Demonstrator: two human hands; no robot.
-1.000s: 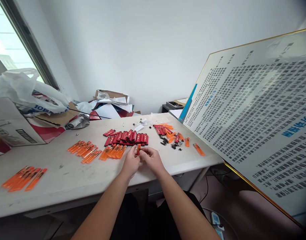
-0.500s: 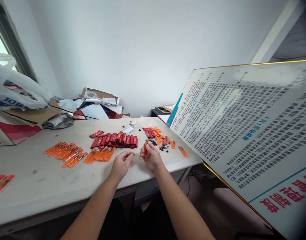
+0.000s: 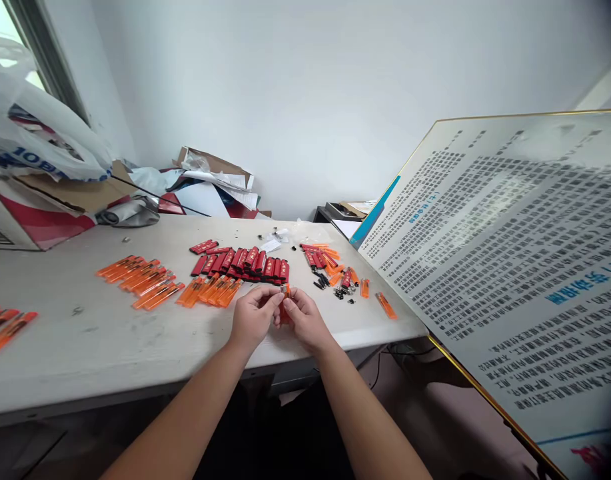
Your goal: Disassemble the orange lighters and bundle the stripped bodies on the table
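1. Orange translucent lighter body [image 3: 284, 310] is standing roughly upright just in front of the block of red lighters [image 3: 250, 267], with its small metal head [image 3: 284, 289] showing at the top.
2. Left hand [image 3: 252, 319] and right hand [image 3: 305, 321] are pinching it together, closed on it from either side.
3. Step in hand looks like fitting that head; a firm, straight press seems called for.
4. Loose orange lighters [image 3: 209, 292] are lying left of the red block, black fittings [image 3: 321, 281] right of it.
5. Fingers are hiding the joint, so whether the head is seated cannot be told.
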